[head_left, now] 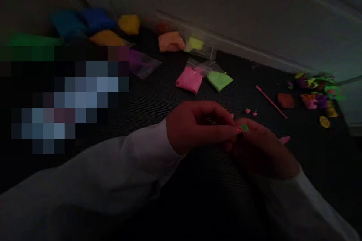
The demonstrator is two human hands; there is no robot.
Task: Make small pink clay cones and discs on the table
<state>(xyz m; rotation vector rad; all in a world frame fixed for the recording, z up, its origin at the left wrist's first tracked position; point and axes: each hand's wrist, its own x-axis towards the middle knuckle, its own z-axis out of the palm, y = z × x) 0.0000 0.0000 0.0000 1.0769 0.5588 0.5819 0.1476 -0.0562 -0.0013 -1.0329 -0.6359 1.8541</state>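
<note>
My left hand (195,130) is closed, with thumb and forefinger pinching a small pinkish-red clay piece (239,129). Directly against it sits a small green clay piece (244,127), held in the fingertips of my right hand (267,147). The fingertips of both hands meet, and the lower fingers are partly hidden. Just beyond them on the dark table lie two tiny pink clay pieces with green tops, one (247,111) beside the other (255,113). A pink pointed tool tip (284,140) shows past my right hand.
Bags of pink clay (190,79) and light green clay (220,80) lie ahead, with several other coloured packets behind and left. A thin pink stick (271,101), a reddish-brown lump (285,100) and a cluster of small coloured figures (316,86) are at right. A pale wall (240,19) borders the table.
</note>
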